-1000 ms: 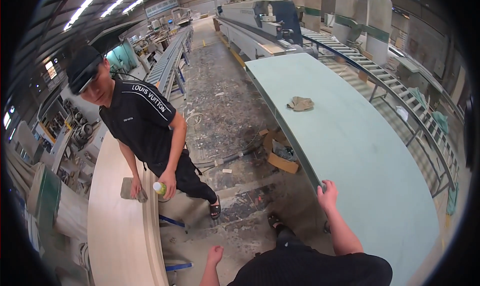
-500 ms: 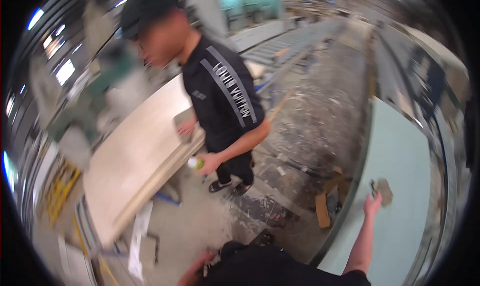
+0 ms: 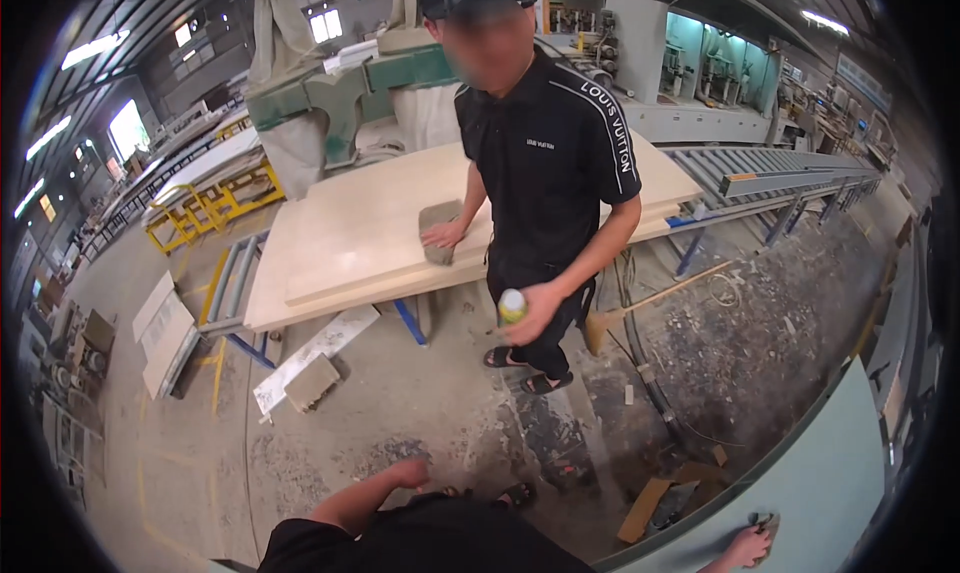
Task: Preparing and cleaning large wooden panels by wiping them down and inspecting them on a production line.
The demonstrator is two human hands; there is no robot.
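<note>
At the lower right, my right hand (image 3: 747,548) is closed on a small grey-brown pad or cloth (image 3: 768,533) with a dark part at its top. It rests on a pale green panel (image 3: 815,473) that runs along my right side. My left hand (image 3: 405,474) hangs in front of my body with its fingers curled in; nothing shows in it. Across from me stands a co-worker (image 3: 545,143) in black. One of that person's hands presses on a grey-brown pad (image 3: 437,258) on a stack of pale boards (image 3: 350,223); the other holds a yellow-green can (image 3: 513,307) with a whitish end.
The boards lie on a roller conveyor (image 3: 235,283), with another conveyor (image 3: 790,178) leading off right. A broom (image 3: 597,331) and a hose (image 3: 650,388) lie beyond the co-worker. Near the panel is torn cardboard (image 3: 645,510). A white strip (image 3: 315,358) and a block (image 3: 312,381) lie on the floor.
My view has swung left, so the co-worker, boards and green panel sit farther right. The co-worker's head has turned toward me. My right hand still grips the pad on the panel.
</note>
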